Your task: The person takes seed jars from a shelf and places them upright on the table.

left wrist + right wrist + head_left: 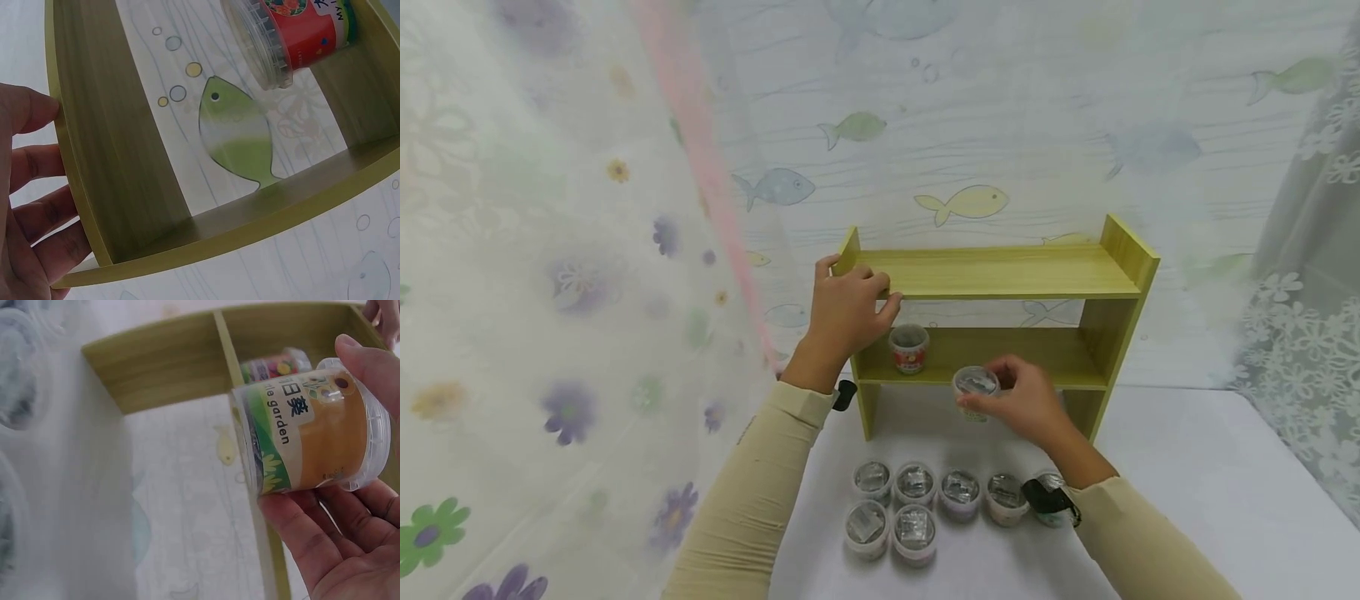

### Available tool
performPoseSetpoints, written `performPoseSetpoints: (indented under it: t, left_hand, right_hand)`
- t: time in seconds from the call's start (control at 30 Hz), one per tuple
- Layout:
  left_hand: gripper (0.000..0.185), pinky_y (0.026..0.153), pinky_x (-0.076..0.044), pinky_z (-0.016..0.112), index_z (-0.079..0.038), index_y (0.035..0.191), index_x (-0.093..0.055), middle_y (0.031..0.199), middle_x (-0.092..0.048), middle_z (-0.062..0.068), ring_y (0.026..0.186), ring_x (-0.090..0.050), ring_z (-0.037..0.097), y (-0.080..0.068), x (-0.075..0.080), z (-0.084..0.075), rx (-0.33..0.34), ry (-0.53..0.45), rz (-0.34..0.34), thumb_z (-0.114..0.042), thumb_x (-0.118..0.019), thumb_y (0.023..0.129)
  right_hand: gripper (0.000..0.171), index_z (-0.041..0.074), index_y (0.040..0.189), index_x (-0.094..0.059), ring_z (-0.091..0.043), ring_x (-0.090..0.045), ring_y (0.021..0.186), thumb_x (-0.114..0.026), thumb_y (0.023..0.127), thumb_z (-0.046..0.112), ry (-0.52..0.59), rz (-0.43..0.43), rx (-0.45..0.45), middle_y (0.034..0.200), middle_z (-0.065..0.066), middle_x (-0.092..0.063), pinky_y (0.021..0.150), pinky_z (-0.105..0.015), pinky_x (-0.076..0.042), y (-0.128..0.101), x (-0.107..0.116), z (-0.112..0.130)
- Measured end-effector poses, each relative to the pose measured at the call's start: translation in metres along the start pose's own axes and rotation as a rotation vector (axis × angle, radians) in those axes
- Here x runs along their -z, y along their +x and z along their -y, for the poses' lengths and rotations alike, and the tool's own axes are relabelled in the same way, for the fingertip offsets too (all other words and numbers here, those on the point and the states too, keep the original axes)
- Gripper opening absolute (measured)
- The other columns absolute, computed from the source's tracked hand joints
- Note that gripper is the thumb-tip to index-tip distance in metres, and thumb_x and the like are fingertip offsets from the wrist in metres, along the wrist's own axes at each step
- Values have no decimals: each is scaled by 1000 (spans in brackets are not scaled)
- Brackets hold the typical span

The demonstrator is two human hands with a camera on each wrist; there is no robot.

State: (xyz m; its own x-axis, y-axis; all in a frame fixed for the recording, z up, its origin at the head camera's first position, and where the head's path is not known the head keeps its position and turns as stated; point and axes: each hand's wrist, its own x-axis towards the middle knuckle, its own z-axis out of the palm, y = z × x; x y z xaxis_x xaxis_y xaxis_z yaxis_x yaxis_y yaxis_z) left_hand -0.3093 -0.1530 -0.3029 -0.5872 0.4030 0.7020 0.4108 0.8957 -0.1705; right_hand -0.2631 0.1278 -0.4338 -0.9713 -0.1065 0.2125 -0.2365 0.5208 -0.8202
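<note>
My right hand (pixel 1026 400) holds a small clear plastic tub (pixel 306 428) between thumb and fingers, in front of the middle board. Its label is orange and green with a sunflower and the word "garden". Up at the left end of the yellow-green wooden shelf (pixel 985 273), my left hand (pixel 848 308) grips the top board, its fingers (pixel 44 215) against the edge. A tub with a red label (pixel 910 350) stands upright on the middle board, just right of the left hand; the left wrist view shows it close (pixel 306 34).
Several lidded tubs (pixel 914 531) stand in two rows on the white tabletop (pixel 1187 467), in front of the shelf. One of them (pixel 1051 496) is partly hidden by the right wrist strap. Behind the shelf hangs a fish-patterned curtain (pixel 1037 108); a flowered curtain (pixel 572 275) hangs at left.
</note>
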Motion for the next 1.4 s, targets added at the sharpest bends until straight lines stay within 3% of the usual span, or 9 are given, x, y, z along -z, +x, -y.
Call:
performPoseSetpoints:
  t: [0.23, 0.6, 1.0, 1.4]
  left_hand:
    - [28, 116, -30, 59, -20, 92, -75, 88, -72, -2, 75, -67, 19, 1, 1, -2, 12, 4, 2, -42, -59, 99]
    - [28, 116, -31, 59, -21, 94, -75, 87, -70, -2, 76, -66, 19, 1, 3, -4, 12, 18, 23, -43, -59, 100]
    - [27, 116, -31, 60, -19, 92, -75, 85, -70, -1, 75, -66, 19, -2, 5, -3, 18, 7, 9, -42, -61, 99]
    - [28, 116, -31, 59, -19, 93, -76, 84, -70, -1, 76, -66, 19, -1, 4, -3, 18, 8, 10, -41, -61, 99]
  right_hand:
    - [77, 14, 127, -64, -26, -63, 112, -88, 72, 62, -34, 27, -2, 120, -5, -68, 85, -40, -57, -27, -7, -7]
    - [66, 17, 119, -66, -16, -65, 98, -92, 70, 53, -11, 18, 40, 107, 3, -70, 75, -30, -56, -52, -19, -18]
    - [62, 14, 116, -66, -17, -69, 94, -97, 68, 39, 123, 60, -10, 105, -1, -72, 75, -25, -59, -75, -32, -31]
    - [64, 12, 116, -66, -21, -68, 99, -98, 66, 36, 184, 77, -53, 107, -3, -71, 76, -23, -60, -91, -38, -29]
